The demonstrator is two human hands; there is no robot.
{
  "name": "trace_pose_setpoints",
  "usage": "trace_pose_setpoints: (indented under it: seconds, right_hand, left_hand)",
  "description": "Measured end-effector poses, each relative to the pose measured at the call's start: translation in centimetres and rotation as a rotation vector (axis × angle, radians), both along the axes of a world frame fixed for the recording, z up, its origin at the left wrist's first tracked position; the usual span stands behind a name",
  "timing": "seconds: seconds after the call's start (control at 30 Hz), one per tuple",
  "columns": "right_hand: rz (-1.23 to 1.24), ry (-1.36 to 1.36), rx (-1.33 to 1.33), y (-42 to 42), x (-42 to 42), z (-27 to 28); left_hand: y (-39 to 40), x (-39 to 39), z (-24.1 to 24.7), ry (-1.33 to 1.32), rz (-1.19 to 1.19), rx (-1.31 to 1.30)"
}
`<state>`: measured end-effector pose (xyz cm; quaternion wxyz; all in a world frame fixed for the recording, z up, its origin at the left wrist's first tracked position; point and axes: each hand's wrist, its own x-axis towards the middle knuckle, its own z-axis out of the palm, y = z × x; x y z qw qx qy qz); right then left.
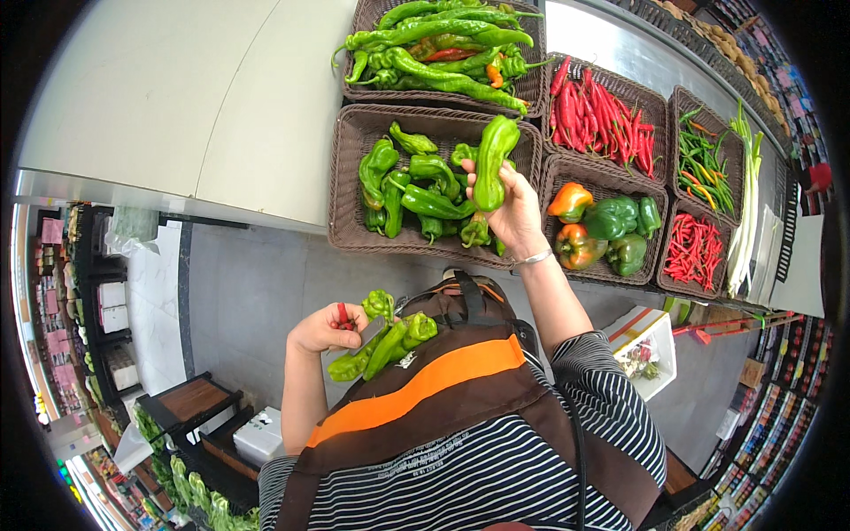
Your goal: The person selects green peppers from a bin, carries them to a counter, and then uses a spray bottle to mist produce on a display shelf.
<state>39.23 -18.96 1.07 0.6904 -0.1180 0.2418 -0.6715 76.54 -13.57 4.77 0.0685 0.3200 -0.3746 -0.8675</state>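
Observation:
My right hand (514,216) grips a long green pepper (495,162) above the brown wicker basket (345,229) of green peppers. A silvery bracelet (534,257) circles that wrist. Lower down, in front of my apron (425,391), my left hand (325,330) is closed on a small knife (372,332) with a grey blade; something red shows between the fingers. Several green peppers (388,345) lie beside the blade, against the apron; whether the left fingers also hold them is hidden. Inside the basket, several more green peppers (435,202) lie loose.
Beyond stands a basket of long green chillies (451,63). To the right are baskets of red chillies (594,119), bell peppers (611,219) and small chillies (694,255), with leeks (747,212) alongside. A pale counter (265,113) adjoins at left. A white foam box (654,358) sits low at right.

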Motion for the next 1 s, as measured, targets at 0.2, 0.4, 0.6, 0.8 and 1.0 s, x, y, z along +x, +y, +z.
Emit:
trace_pose_setpoints:
  seconds: [0.2, 0.4, 0.6, 0.8, 1.0]
  right_hand:
    - [0.219, -0.468, -0.003, 1.2, -1.9, -0.5]
    - [0.264, -0.457, 0.058, 1.3, -3.3, -1.3]
    - [0.487, -0.261, -0.021, 1.8, -4.2, -1.7]
    - [0.875, 0.443, -0.436, 5.9, 0.5, 3.4]
    - [0.75, 0.885, -1.039, 7.1, 4.9, 5.0]
  left_hand:
    - [0.5, -1.7, -0.3, 0.022, -0.003, 0.0]
    - [1.5, -3.1, -0.9, 0.026, 0.004, -0.023]
    - [3.4, -4.3, -0.4, 0.001, 0.045, -0.019]
    - [7.4, -3.7, -1.7, 0.053, 0.288, 0.157]
    - [12.1, -1.8, -6.7, -0.092, 0.551, 0.174]
